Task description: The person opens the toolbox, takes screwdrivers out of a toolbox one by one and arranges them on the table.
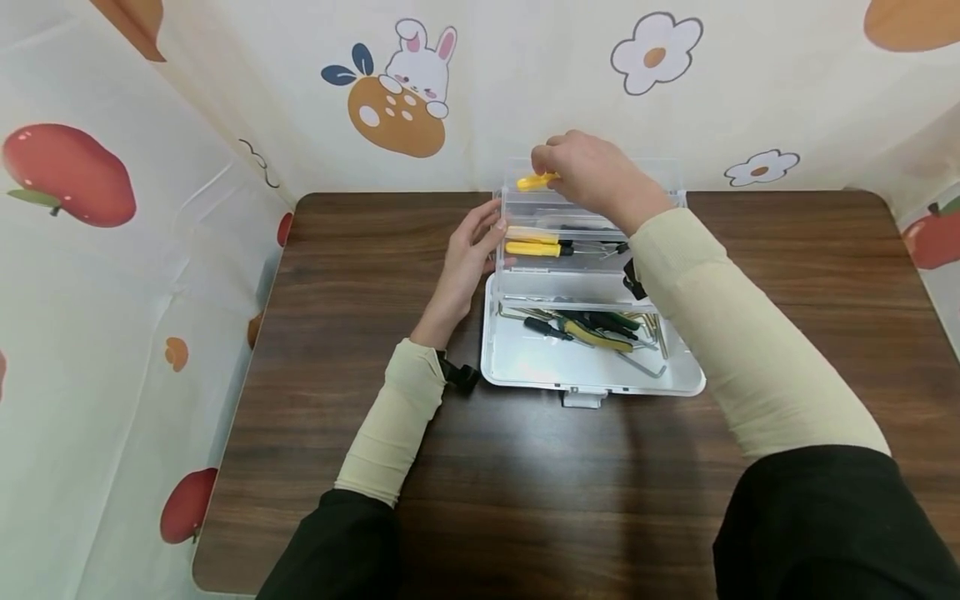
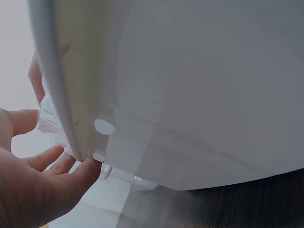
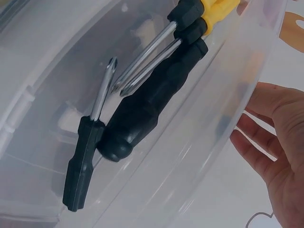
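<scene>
A toolbox lies open at the table's back edge, with a white base (image 1: 525, 367) and raised clear trays (image 1: 555, 287). My left hand (image 1: 468, 258) grips the left end of the trays, thumb on one side and fingers round the other; in the left wrist view a white curved panel (image 2: 199, 95) stands beside it. My right hand (image 1: 592, 175) reaches over the top tray and pinches a yellow-handled tool (image 1: 536, 181), whose far part is hidden. Below, yellow-and-black screwdrivers (image 1: 532, 248) lie in a tray. The right wrist view shows a short black screwdriver (image 3: 80, 166) beside a thicker black handle (image 3: 147, 104).
Green-and-black pliers (image 1: 596, 335), hex keys (image 1: 648, 367) and a black-handled tool (image 1: 546, 329) are heaped in the base. A latch (image 1: 583, 399) juts from its front. A wall covering (image 1: 525, 92) with printed pictures rises behind the wooden table (image 1: 360, 275).
</scene>
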A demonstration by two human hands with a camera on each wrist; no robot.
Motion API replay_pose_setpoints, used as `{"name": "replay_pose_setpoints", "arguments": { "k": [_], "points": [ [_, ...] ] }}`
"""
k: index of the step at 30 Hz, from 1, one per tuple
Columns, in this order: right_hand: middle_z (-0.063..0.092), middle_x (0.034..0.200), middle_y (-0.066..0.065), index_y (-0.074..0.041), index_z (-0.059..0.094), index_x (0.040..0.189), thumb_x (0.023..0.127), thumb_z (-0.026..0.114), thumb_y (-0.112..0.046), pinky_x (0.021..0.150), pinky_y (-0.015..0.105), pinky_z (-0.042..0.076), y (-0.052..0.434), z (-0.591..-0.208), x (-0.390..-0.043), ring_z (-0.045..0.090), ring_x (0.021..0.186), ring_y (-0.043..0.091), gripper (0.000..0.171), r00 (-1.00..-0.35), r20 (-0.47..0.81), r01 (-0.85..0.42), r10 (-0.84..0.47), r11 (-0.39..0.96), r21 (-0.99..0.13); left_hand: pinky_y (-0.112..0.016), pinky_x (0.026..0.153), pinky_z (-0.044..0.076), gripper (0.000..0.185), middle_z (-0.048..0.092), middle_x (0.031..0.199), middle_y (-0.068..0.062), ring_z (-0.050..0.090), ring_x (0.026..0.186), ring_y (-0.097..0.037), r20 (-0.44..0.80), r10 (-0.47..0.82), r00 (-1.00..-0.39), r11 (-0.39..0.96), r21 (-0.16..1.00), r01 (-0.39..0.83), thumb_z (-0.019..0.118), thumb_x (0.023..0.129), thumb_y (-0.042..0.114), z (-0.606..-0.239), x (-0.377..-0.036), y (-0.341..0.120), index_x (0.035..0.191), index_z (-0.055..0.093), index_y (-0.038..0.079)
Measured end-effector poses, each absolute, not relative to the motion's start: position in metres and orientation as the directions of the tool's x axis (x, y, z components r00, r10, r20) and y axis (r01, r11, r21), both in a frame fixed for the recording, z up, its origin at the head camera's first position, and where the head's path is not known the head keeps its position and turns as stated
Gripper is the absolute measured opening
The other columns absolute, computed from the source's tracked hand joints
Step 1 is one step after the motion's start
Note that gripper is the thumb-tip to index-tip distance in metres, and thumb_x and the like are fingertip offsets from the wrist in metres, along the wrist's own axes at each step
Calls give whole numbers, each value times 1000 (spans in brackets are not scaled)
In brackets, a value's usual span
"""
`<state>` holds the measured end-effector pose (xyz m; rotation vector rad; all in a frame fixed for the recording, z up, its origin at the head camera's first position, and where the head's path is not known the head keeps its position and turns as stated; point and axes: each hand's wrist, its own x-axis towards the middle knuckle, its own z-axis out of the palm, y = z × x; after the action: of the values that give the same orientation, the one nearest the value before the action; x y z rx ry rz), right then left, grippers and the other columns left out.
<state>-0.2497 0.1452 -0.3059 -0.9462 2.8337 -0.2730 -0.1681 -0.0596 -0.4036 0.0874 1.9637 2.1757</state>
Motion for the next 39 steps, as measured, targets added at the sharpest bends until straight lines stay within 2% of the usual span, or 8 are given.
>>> {"name": "replay_pose_setpoints", "arguments": {
  "k": [9, 17, 24, 29, 39],
  "points": [
    [67, 127, 22, -2, 66, 126, 100, 65, 0, 104, 56, 52, 154, -298, -243, 58, 116, 42, 27, -805, -68, -568, -589, 799, -197, -37, 90, 63, 47, 51, 155, -8, 63, 128, -27, -86, 185, -979, -86, 991, -103, 55, 109, 29, -404, -167, -59, 155, 48, 19],
    [67, 127, 21, -3, 65, 128, 101, 65, -3, 101, 55, 53, 172, -288, -220, 56, 116, 41, 27, -817, -42, -561, -575, 810, -170, -38, 92, 62, 47, 52, 154, -8, 64, 127, -27, -78, 186, -979, -83, 992, -94, 54, 109, 29, -402, -167, -60, 155, 48, 20],
    [68, 123, 20, -4, 67, 127, 99, 67, -3, 99, 55, 53, 192, -287, -186, 59, 112, 41, 27, -806, 27, -588, -591, 796, -144, -38, 92, 62, 47, 53, 154, -8, 63, 127, -26, -86, 181, -980, -78, 992, -101, 55, 109, 29, -402, -167, -59, 155, 48, 20],
    [70, 115, 19, -4, 68, 123, 96, 71, 0, 88, 52, 54, 211, -286, -155, 60, 103, 40, 27, -790, 137, -612, -597, 780, -129, -37, 92, 62, 47, 53, 153, -8, 63, 127, -25, -84, 181, -980, -83, 991, -101, 55, 109, 29, -402, -166, -59, 155, 48, 19],
    [69, 109, 19, -3, 68, 117, 87, 74, 8, 83, 55, 49, 246, -285, -102, 58, 98, 41, 32, -821, 280, -549, -498, 824, -143, -40, 94, 62, 47, 50, 157, -8, 62, 131, -28, -81, 186, -979, -86, 991, -99, 55, 109, 30, -402, -166, -60, 154, 49, 20]
  ]
}}
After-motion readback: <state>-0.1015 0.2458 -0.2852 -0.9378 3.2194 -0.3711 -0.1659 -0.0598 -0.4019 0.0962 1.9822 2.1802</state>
